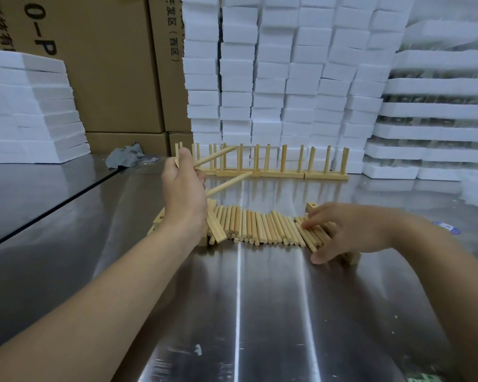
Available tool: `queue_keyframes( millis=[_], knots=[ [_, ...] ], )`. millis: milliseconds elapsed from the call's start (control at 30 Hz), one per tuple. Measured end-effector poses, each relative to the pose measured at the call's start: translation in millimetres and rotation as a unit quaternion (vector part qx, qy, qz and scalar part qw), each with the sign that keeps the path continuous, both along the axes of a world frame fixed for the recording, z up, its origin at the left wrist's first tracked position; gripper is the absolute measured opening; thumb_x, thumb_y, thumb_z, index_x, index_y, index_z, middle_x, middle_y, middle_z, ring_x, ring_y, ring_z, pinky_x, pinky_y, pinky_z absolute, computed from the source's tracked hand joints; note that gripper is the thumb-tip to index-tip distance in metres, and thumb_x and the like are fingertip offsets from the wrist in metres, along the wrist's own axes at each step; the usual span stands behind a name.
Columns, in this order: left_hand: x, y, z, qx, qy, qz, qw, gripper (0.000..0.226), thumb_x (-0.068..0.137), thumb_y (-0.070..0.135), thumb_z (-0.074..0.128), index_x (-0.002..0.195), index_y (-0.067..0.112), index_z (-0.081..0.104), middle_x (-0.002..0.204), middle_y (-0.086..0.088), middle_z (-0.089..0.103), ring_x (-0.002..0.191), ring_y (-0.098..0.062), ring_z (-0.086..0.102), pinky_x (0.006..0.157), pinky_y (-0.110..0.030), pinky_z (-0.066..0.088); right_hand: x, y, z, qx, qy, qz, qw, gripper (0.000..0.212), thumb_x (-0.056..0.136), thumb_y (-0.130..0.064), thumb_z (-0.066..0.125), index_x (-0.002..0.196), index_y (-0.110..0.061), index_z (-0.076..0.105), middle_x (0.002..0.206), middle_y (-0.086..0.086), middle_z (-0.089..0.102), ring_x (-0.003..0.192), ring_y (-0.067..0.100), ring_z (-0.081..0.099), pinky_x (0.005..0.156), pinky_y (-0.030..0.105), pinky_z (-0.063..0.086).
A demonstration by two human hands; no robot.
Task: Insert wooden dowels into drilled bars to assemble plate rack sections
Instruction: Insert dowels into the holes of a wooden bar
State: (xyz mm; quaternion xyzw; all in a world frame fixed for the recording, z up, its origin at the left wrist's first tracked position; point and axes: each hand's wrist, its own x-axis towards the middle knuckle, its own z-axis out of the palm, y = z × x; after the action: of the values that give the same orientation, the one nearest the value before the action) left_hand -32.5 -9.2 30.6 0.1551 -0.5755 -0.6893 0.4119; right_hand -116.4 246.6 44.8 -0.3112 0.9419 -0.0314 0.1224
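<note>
A row of several loose wooden dowels [260, 227] lies on the steel table [260, 312]. My left hand [184, 194] is raised above the row's left end and grips two dowels [218, 157] that point up and to the right. My right hand [345, 232] rests on the right end of the row, its fingertips touching dowels there. Drilled wooden bars lie at both ends of the row: one at the left [158, 224], one behind my right hand [312, 207]. Assembled rack sections [282, 172] with upright dowels stand at the back.
Stacks of white foam blocks [287, 78] rise behind the racks and at the right. Cardboard boxes [116, 78] and more foam [31, 111] stand at the back left. A grey rag [124, 157] lies near the boxes. The table's left edge runs diagonally.
</note>
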Motion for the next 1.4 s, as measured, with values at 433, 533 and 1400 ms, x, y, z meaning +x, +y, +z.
queue_keyframes(
  millis=[433, 533, 1400],
  knots=[
    [-4, -1, -5, 0.003, -0.006, -0.011, 1.0, 0.047, 0.114, 0.05, 0.037, 0.141, 0.015, 0.053, 0.082, 0.004, 0.043, 0.068, -0.007, 0.044, 0.064, -0.022, 0.04, -4, -4, -5, -0.125, 0.047, 0.036, 0.99, 0.018, 0.089, -0.053, 0.076, 0.107, -0.054, 0.075, 0.15, -0.027, 0.045, 0.14, 0.006, 0.041, 0.117, 0.039, 0.033],
    [-4, -1, -4, 0.001, -0.006, -0.016, 1.0, 0.046, 0.114, 0.049, 0.038, 0.14, 0.013, 0.054, 0.08, 0.003, 0.042, 0.068, -0.008, 0.043, 0.064, -0.024, 0.039, -5, -5, -5, -0.195, 0.079, 0.043, 0.977, 0.011, 0.094, -0.048, 0.071, 0.103, -0.051, 0.077, 0.133, -0.028, 0.06, 0.125, 0.0, 0.053, 0.112, 0.037, 0.042],
    [7, 1, 0, 0.437, 0.074, -0.28, 0.852, 0.037, 0.112, 0.038, 0.041, 0.091, 0.01, 0.054, 0.06, -0.006, 0.055, 0.041, -0.017, 0.05, 0.038, -0.021, 0.043, 36, -50, -15, -0.622, -0.091, 0.062, 0.776, 0.02, 0.095, 0.004, 0.069, 0.105, -0.01, 0.079, 0.094, 0.008, 0.081, 0.094, 0.02, 0.079, 0.077, 0.025, 0.062]
  ],
)
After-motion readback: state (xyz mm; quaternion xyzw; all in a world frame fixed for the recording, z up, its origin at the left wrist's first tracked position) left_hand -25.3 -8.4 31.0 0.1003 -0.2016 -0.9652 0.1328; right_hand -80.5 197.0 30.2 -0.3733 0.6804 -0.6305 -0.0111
